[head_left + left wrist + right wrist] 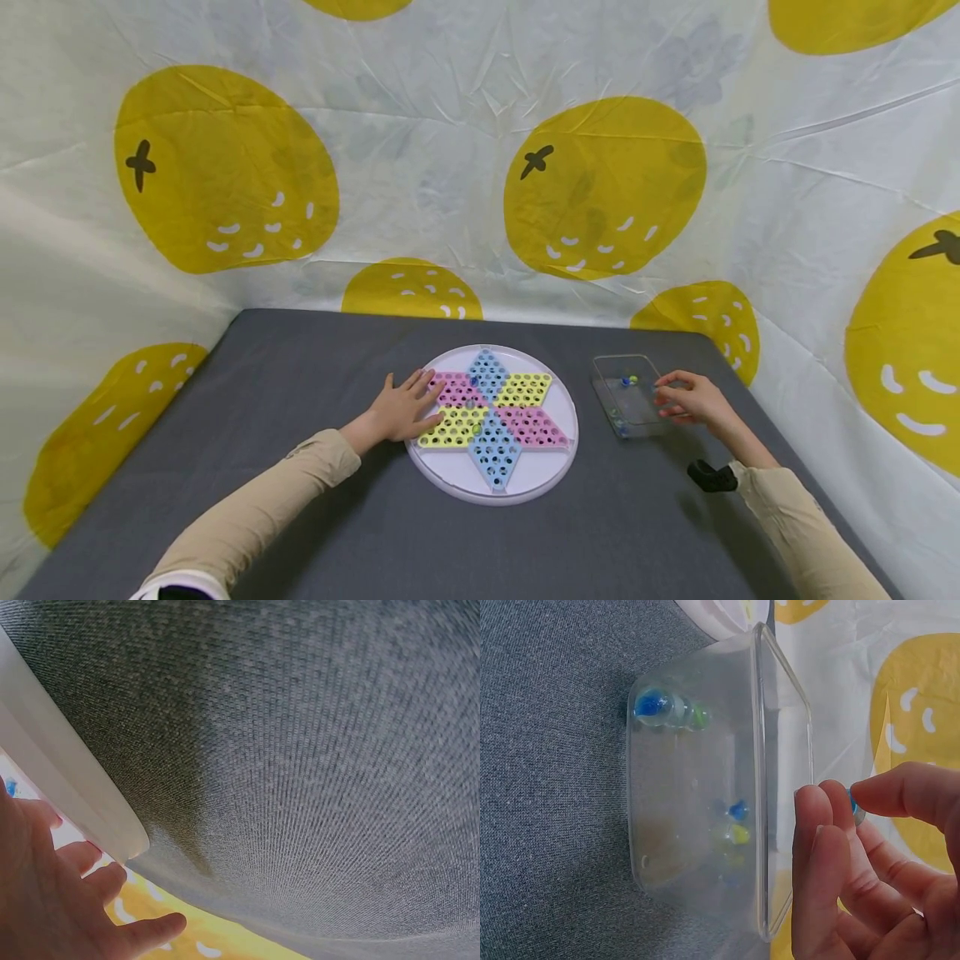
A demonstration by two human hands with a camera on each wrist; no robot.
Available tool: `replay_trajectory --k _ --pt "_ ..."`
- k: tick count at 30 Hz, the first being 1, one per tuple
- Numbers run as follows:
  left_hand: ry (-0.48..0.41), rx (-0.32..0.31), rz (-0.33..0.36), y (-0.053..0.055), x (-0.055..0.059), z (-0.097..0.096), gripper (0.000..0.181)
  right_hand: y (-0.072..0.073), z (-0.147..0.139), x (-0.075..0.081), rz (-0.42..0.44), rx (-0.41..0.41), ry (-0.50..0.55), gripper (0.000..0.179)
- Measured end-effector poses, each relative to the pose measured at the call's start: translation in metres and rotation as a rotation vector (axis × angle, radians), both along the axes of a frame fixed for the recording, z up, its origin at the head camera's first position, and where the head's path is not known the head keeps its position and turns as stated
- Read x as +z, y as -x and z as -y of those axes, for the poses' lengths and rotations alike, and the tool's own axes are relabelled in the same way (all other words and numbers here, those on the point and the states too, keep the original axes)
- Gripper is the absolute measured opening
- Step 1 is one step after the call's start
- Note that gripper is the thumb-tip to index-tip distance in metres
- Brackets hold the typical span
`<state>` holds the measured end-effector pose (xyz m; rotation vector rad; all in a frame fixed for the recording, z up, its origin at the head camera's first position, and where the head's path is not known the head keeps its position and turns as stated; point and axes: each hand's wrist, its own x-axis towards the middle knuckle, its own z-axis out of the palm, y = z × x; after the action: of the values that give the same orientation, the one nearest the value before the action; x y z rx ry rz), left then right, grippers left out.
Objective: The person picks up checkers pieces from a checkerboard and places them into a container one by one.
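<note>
A round white Chinese checkers board (450, 479) with a star of pink, yellow and blue points lies on the table. My left hand (401, 408) rests with spread fingers on its left edge. A blue marble (474, 381) and a yellow-green marble (476, 429) sit in the board's holes. To the right, my right hand (693, 398) is at the rim of a clear plastic box (637, 408). In the right wrist view, its thumb and a finger pinch a marble with blue in it (859, 814), mostly hidden. Several marbles, one blue (652, 703), lie inside the box.
A dark grey cloth (480, 542) covers the table. White curtains (420, 167) printed with big yellow fruit hang behind the table and on both sides. A black strap (711, 477) sits at the right wrist.
</note>
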<state>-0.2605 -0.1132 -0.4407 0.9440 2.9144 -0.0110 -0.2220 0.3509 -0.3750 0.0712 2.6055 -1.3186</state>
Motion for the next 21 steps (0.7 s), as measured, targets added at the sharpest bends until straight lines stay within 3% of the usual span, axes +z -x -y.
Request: replay_trajectory --k 21 --pt "0.001 0.0 0.009 0.0004 -0.0003 -0.0001 0.062 0.002 0.0062 -0.0001 0.021 0.014 -0.001 0.042"
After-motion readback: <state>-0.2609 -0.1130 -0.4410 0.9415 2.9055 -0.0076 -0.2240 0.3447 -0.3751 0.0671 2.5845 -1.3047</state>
